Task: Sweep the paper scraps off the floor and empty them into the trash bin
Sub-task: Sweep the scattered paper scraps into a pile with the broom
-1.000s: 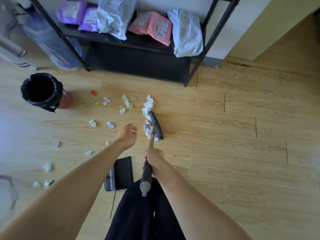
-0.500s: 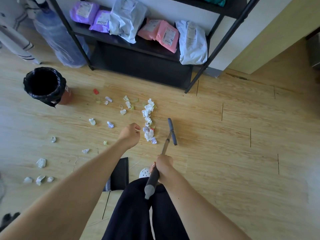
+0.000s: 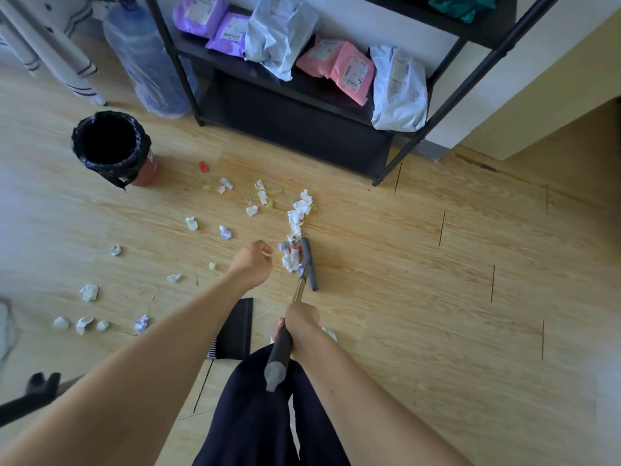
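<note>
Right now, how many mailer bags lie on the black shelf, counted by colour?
Purple mailer bags: 2
Pink mailer bags: 2
Grey-white mailer bags: 2
Total: 6, on the lower shelf board. Teal items on the upper board are cut off, not counted.

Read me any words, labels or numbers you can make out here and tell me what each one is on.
None can be read.
Parcel bags on the shelf: printed shipping labels, too blurred to read.
Trash bin: pale marks on its red side, too small to read.
Water jug: no legible text.
</note>
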Tool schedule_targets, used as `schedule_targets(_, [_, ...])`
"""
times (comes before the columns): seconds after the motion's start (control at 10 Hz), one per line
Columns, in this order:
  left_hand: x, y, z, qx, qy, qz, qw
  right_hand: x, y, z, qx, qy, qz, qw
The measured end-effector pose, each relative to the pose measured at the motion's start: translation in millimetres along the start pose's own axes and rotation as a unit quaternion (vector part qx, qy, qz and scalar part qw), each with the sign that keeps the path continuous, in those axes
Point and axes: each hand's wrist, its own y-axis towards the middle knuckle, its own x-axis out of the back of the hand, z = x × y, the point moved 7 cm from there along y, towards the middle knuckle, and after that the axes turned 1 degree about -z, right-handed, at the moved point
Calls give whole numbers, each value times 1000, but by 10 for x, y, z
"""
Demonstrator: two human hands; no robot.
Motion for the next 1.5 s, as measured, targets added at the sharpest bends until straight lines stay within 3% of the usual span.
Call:
schedule_targets(0.3, [168,63,-246,-11,-19,-21,1000,439,12,544,47,-33,-58,997])
schedule_targets(0.9, [287,342,-268,96,-37,-83,991,884,940,2500,60,-140,-8,988])
schedule_targets(1.2, [132,332,-272,147,-72,-106,981,589,1055,2233,11,-253,20,967])
schedule_targets(1.5, [292,-17,-144,162,-95,-139,972,578,788,1675,43,-358,-6,933])
